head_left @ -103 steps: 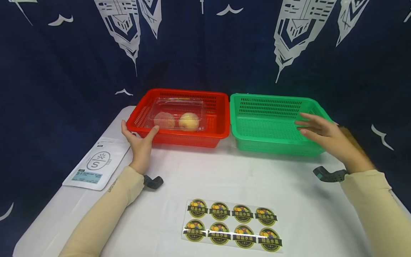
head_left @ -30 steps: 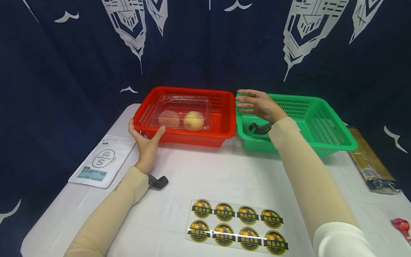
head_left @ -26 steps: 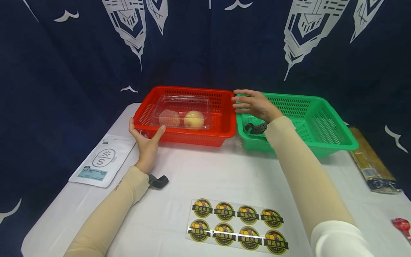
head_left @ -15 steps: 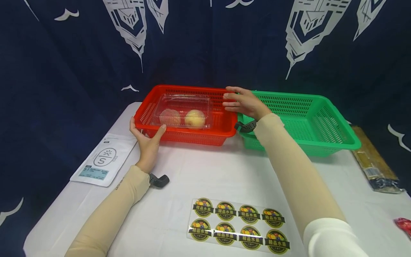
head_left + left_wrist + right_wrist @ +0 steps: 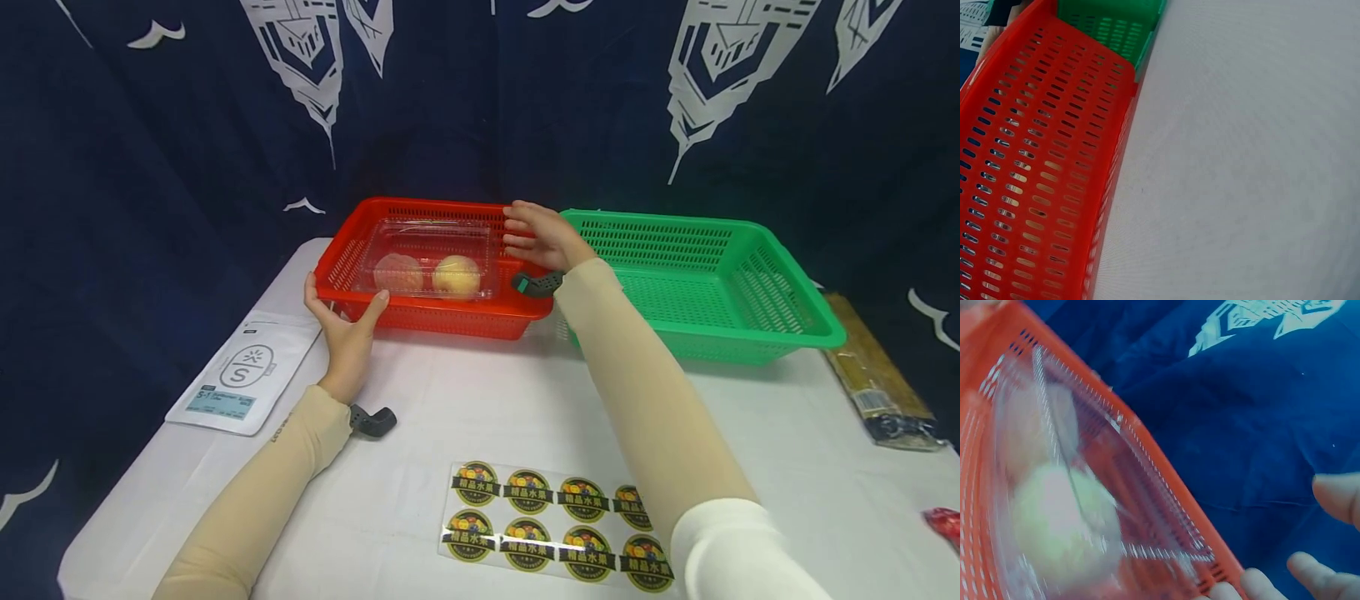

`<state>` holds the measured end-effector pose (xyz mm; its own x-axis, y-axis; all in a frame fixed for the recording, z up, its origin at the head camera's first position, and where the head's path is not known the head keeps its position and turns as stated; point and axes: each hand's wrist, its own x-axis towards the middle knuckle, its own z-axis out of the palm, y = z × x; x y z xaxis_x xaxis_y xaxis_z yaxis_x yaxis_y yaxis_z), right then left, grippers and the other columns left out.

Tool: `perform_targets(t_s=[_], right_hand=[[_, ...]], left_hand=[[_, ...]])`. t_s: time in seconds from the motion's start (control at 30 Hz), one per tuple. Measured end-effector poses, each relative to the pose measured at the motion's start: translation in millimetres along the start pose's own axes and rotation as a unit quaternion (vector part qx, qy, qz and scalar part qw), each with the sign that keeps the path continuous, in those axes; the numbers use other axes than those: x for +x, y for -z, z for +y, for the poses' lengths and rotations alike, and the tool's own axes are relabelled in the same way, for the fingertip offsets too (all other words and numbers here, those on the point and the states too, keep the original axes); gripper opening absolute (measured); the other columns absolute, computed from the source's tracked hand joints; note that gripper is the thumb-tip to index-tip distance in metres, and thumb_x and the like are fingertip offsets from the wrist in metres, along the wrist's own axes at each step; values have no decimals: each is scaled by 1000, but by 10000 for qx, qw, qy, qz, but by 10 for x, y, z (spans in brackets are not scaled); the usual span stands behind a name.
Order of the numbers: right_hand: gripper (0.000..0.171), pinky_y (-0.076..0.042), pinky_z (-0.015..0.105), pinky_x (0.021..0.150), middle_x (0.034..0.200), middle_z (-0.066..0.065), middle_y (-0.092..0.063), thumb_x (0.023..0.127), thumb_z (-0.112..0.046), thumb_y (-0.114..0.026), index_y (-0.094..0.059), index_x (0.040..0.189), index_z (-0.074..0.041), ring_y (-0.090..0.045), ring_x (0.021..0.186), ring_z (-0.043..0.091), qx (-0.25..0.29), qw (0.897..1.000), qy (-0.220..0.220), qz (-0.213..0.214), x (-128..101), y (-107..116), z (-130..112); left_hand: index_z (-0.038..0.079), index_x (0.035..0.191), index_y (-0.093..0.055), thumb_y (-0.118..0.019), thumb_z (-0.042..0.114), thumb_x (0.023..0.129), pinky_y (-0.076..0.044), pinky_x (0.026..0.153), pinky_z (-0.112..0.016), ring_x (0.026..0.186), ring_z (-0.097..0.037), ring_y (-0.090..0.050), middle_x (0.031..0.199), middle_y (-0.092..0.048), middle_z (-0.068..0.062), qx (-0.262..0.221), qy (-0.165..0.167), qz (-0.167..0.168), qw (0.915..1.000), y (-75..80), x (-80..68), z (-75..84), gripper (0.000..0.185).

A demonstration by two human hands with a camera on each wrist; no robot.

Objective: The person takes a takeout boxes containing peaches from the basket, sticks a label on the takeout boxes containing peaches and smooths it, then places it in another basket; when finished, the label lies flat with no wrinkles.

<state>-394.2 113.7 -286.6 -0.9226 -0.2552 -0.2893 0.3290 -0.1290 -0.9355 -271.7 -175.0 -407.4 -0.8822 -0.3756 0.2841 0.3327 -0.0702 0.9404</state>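
Observation:
A red plastic basket (image 5: 450, 318) stands at the back left. It holds a clear plastic clamshell box (image 5: 431, 239) with two round fruits in it, a pinkish one (image 5: 398, 273) and a yellow one (image 5: 457, 277), which look like peaches. My left hand (image 5: 345, 346) lies at the basket's front left corner, thumb at the front rim and fingers spread along the left side. That hand is out of sight in the left wrist view. My right hand (image 5: 543, 236) is over the basket's right end, fingers extended and holding nothing; its fingertips also show in the right wrist view.
To the right stands a green basket (image 5: 742, 342), beside the red one. A white pouch (image 5: 243, 379) lies on the left, a sheet of round fruit stickers (image 5: 551, 517) in front. A brown packet (image 5: 877, 383) and a small red object (image 5: 943, 523) are at the right.
My right hand has moved left, from above the green basket to the red basket's right end. The left hand stays at the red basket's corner. The head view has shifted slightly.

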Motion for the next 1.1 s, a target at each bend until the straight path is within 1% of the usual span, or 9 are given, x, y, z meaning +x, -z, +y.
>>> perform_targets(t_s=[0.07,0.17,0.37,0.43,0.53,0.6,0.7,0.83,1.1], right_hand=[[74,-35,40,126,178,5,-26,111,-24,-61,-23,174,-26,-31,161,28,367,9992,-118,141,48,-49,20],[74,-33,37,127,180,2,-22,111,-24,-59,-21,174,-26,-26,163,25,616,9973,-268,282,99,-101,56],[68,-34,31,126,180,-1,-22,112,-26,-57,-28,173,-25,-26,162,22,573,9963,-365,526,163,-133,98],[64,-33,33,127,180,-1,-21,112,-27,-56,-33,172,-24,-26,162,22,477,9966,-380,558,175,-141,102],[59,-33,40,128,180,1,-19,112,-27,-55,-39,169,-21,-25,162,26,36,9976,-411,551,194,-152,112],[60,-34,45,128,181,3,-18,112,-27,-54,-37,170,-21,-26,162,28,-383,9970,-455,490,209,-160,121],[68,-35,49,127,180,6,-18,113,-28,-53,-24,174,-22,-30,161,30,-1064,9926,-468,354,230,-170,127],[78,-35,48,127,179,12,-20,112,-26,-54,-9,176,-18,-36,159,33,-1600,9859,-432,226,250,-180,152],[85,-38,49,125,175,19,-27,110,-29,-59,-7,174,-10,-45,153,39,-2872,9571,-349,-173,247,-195,233]], left_hand=[[32,169,1,-81,29,98,-32,128,-35,158,-17,-21,174,-15,-3,30,19,0,10000,11,1,6,109],[33,169,1,-81,30,98,-32,128,-35,158,-17,-21,174,-15,-4,57,67,-23,10000,18,-2,3,109],[33,169,1,-81,30,98,-33,127,-35,158,-17,-21,174,-17,-3,31,47,-58,10000,12,5,-7,108],[33,169,1,-81,31,97,-33,127,-35,158,-17,-21,174,-17,-3,45,24,-66,10000,10,9,-6,108],[33,169,2,-81,32,98,-33,127,-36,158,-17,-21,173,-17,-3,92,17,-75,9999,11,10,0,109],[32,169,2,-81,32,98,-33,127,-36,158,-17,-21,173,-17,-4,102,18,-64,9999,16,9,2,109],[31,169,2,-80,31,98,-34,127,-37,158,-18,-21,173,-17,-4,67,0,-58,10000,22,15,9,109],[30,169,1,-80,29,98,-34,127,-37,158,-18,-21,174,-17,-4,31,-40,-42,10000,23,20,10,108],[30,169,0,-81,27,97,-34,127,-37,158,-20,-21,174,-18,-5,-14,-41,-14,10000,19,19,4,109]])
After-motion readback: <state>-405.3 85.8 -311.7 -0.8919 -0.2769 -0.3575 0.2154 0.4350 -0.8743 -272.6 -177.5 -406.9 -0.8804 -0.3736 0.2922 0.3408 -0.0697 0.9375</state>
